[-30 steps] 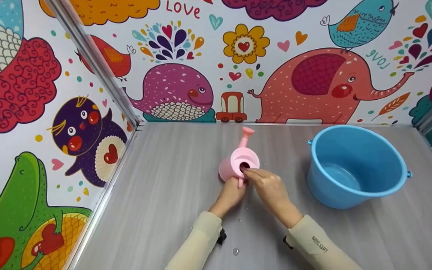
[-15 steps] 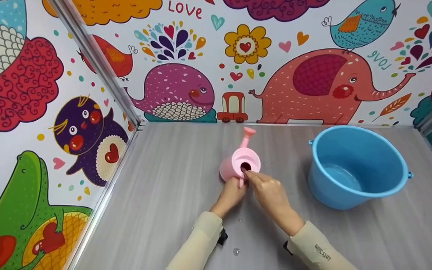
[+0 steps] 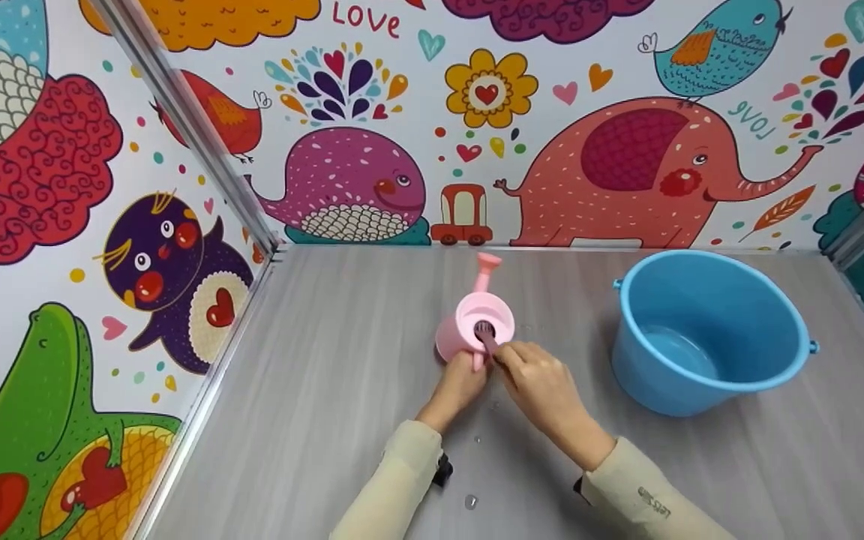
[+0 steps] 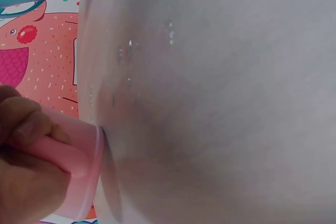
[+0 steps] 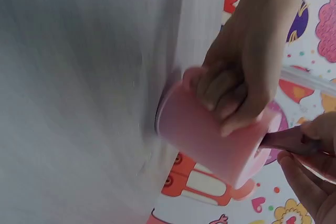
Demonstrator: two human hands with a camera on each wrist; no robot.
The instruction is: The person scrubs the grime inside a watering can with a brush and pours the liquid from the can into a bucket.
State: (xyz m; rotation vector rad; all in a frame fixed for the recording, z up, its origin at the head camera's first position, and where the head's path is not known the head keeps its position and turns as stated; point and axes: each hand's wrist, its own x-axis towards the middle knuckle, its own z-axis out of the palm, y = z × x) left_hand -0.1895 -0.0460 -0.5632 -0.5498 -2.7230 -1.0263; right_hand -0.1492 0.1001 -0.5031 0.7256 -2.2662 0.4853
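Observation:
A pink watering can [image 3: 449,337] stands on the grey tabletop, its spout and rose pointing toward the back wall. My left hand [image 3: 460,386] grips its handle on the near side, and the right wrist view shows those fingers curled against the can [image 5: 199,137]. With thumb and fingers my right hand [image 3: 548,386] pinches the handle of a dark brown brush-like tool [image 3: 488,342]. The tool's striped head lies at the can's round top opening; in the right wrist view its handle [image 5: 286,139] slants into the opening, and the far end is hidden.
A large blue bucket [image 3: 672,405] stands to the right, with a wet-looking bottom. Small water drops [image 3: 471,501] lie on the tabletop [image 3: 312,420] near the forearms. Walls with cartoon animals [image 3: 627,165] bound the table at the back and left.
My right hand has drawn back a little from the can's opening, and the head of the brush-like tool now shows there. The left hand keeps its grip on the can, which barely moves.

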